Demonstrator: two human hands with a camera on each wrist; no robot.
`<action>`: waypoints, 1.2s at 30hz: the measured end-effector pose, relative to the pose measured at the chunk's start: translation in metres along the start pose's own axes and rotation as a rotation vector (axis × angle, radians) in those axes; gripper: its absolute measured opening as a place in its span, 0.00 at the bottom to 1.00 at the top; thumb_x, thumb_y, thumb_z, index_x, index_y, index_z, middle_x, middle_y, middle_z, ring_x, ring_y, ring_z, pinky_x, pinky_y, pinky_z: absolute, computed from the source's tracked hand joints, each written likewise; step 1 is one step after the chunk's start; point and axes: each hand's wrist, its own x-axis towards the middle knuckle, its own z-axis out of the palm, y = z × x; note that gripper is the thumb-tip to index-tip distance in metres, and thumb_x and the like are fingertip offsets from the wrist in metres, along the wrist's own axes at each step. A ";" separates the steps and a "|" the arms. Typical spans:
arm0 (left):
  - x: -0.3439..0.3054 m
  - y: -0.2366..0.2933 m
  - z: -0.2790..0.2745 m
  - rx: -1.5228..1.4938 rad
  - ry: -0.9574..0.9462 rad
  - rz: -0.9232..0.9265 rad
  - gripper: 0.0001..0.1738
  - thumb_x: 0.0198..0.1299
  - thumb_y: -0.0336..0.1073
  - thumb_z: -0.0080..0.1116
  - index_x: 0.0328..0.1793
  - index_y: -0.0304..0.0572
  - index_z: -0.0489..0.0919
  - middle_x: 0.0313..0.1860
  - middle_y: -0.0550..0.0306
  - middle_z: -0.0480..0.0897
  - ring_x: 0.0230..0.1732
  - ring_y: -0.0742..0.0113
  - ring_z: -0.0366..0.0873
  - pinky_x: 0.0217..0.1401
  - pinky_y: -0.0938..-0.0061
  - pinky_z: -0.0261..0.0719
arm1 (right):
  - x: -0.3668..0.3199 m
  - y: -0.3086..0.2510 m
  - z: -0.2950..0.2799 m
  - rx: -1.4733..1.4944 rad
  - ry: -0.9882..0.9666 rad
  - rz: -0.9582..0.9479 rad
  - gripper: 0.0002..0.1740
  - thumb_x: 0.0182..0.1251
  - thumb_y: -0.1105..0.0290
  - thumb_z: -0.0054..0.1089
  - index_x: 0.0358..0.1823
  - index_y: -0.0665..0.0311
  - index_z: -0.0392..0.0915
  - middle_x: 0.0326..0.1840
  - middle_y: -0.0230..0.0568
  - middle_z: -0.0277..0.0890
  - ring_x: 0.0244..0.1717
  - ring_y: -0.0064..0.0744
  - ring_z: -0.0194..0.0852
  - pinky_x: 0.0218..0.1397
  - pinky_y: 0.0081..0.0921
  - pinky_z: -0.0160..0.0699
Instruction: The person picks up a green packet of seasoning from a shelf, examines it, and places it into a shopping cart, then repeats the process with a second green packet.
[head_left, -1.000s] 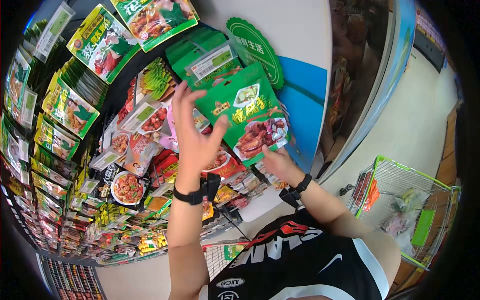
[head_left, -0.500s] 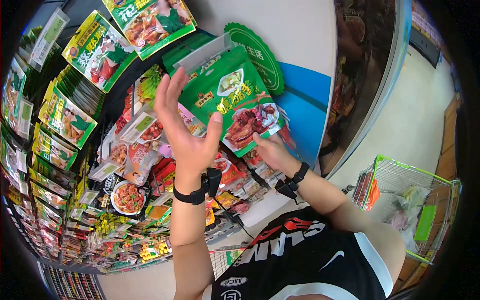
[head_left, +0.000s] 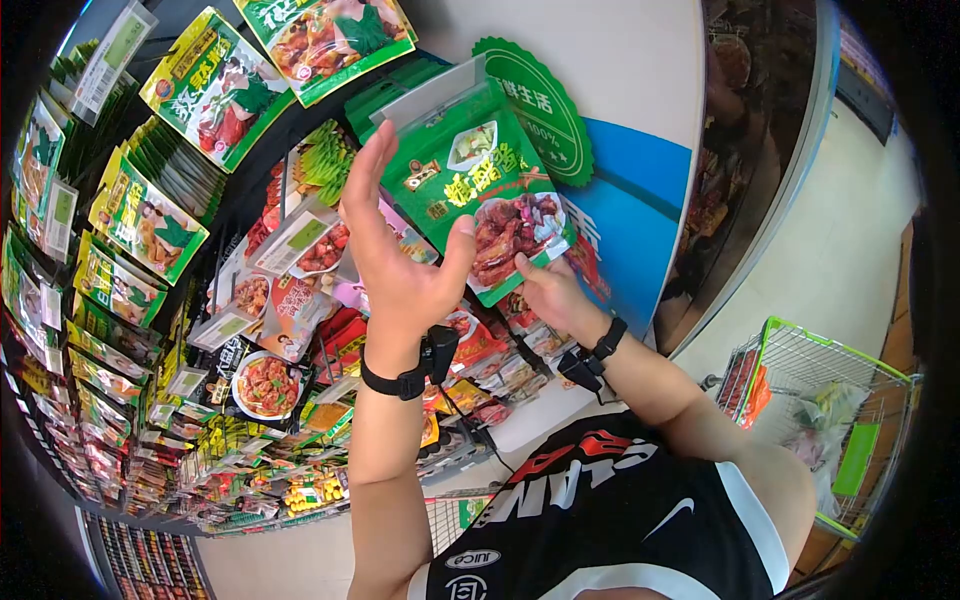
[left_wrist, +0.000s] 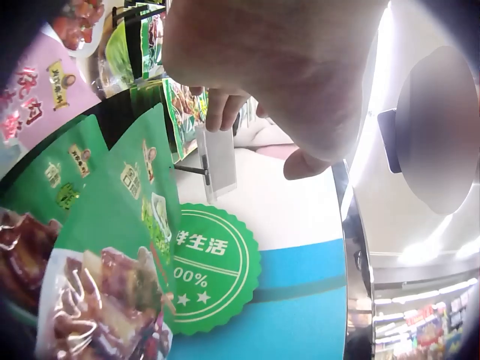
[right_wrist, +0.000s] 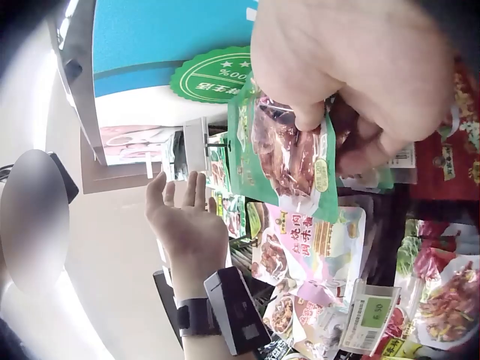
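Observation:
In the head view, a green sauce pouch (head_left: 480,190) with a picture of glazed meat stands out from the rack. My right hand (head_left: 562,297) pinches its lower edge, thumb on the front and fingers behind. At the pouch's upper left is my left hand (head_left: 405,260), fingers extended and thumb spread apart. The left wrist view has its fingertips at a clear price-tag holder (left_wrist: 219,161) on the end of a hook. That holder is tipped up over the pouch's top edge. Another green pouch (left_wrist: 56,187) hangs beside the held one.
Hanging seasoning packets (head_left: 215,95) fill the rack on the left. A round green sign (head_left: 535,110) is on the panel behind. More price tags (right_wrist: 371,319) jut from nearby hooks. A shopping cart (head_left: 810,420) with bagged goods stands at the right.
The price-tag holder has swung up from facing outward. The pouch's top has moved up to the holder, with my right hand still holding its lower edge.

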 end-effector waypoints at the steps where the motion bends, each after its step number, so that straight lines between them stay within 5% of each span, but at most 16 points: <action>1: 0.000 0.000 0.000 0.004 0.000 0.003 0.49 0.51 0.37 0.71 0.80 0.33 0.62 0.76 0.39 0.70 0.74 0.46 0.71 0.77 0.55 0.64 | -0.001 -0.001 0.000 -0.002 0.003 0.006 0.29 0.78 0.77 0.55 0.77 0.55 0.61 0.75 0.35 0.70 0.74 0.35 0.70 0.75 0.43 0.71; 12: -0.002 -0.004 0.004 0.055 -0.004 0.020 0.48 0.49 0.37 0.71 0.78 0.34 0.65 0.77 0.37 0.71 0.73 0.45 0.70 0.76 0.56 0.62 | -0.007 -0.006 0.007 -0.038 0.051 0.002 0.32 0.78 0.76 0.57 0.79 0.56 0.59 0.78 0.34 0.66 0.77 0.33 0.64 0.80 0.41 0.63; 17: -0.006 0.000 0.013 0.129 -0.025 0.045 0.43 0.49 0.38 0.71 0.74 0.38 0.70 0.75 0.36 0.72 0.72 0.41 0.71 0.76 0.52 0.61 | -0.007 -0.011 0.016 -0.119 0.018 -0.065 0.29 0.79 0.72 0.57 0.77 0.52 0.61 0.74 0.32 0.70 0.72 0.31 0.71 0.71 0.41 0.75; 24: -0.005 -0.001 0.029 0.258 -0.407 -0.004 0.36 0.52 0.39 0.71 0.69 0.41 0.76 0.73 0.39 0.73 0.75 0.39 0.68 0.78 0.49 0.61 | 0.011 -0.020 0.031 -0.274 0.048 -0.005 0.28 0.82 0.68 0.54 0.78 0.52 0.58 0.73 0.31 0.70 0.69 0.27 0.73 0.57 0.32 0.85; 36: -0.015 -0.057 0.052 0.648 -0.434 -0.040 0.42 0.58 0.52 0.68 0.78 0.46 0.71 0.72 0.44 0.74 0.72 0.45 0.70 0.73 0.50 0.65 | -0.002 -0.026 0.031 -0.242 -0.003 0.144 0.29 0.78 0.78 0.50 0.78 0.60 0.57 0.74 0.42 0.69 0.73 0.35 0.71 0.75 0.39 0.73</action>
